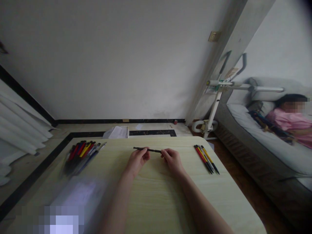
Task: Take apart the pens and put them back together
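A thin black pen [154, 150] lies level between my two hands, a little above the wooden table [156, 201]. My left hand [139, 158] pinches it toward its left end, which sticks out past the fingers. At the other end, the fingertips of my right hand [172, 159] are closed on it. To the right, several pens [206, 159] with red, yellow, grey and black barrels lie side by side. A larger heap of mixed pens [83, 154] rests on the left of the table, blurred at its near side.
A blurred pale object [78, 195] is at the near left of the table. Beyond the far edge sits a white box with papers [118, 132]. White exercise equipment [214, 110] stands at the right, beside a sofa bed [243, 130] where a person [280, 117] in pink reclines.
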### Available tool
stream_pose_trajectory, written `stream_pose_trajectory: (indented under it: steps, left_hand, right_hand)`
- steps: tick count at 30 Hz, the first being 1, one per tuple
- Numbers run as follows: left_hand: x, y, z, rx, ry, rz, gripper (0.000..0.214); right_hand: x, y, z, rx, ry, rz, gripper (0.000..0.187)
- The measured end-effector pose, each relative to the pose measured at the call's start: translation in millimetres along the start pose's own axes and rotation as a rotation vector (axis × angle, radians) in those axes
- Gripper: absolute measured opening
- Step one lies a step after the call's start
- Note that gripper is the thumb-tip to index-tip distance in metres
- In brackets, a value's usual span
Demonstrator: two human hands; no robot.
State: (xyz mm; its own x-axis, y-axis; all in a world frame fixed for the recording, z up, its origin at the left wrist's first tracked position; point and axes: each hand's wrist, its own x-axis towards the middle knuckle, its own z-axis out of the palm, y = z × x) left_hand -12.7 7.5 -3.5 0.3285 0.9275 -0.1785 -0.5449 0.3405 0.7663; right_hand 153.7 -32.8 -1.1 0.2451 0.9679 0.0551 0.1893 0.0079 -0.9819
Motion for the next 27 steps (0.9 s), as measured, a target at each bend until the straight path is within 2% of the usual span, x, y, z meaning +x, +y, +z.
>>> stream_pose_trajectory:
  steps: [11, 27]
  left_hand:
    - [0.8, -1.3, -2.5, 0.002, -0.022, 0.005, 0.02]
    - [1.2, -0.9, -1.1, -0.005, 0.02, -0.011, 0.022]
  right_hand:
    - [-0.7, -0.2, 0.6, -0.04, 0.001, -0.01, 0.041]
    - [-2.2, -1.0, 1.8, -0.074, 0.001, -0.041, 0.043]
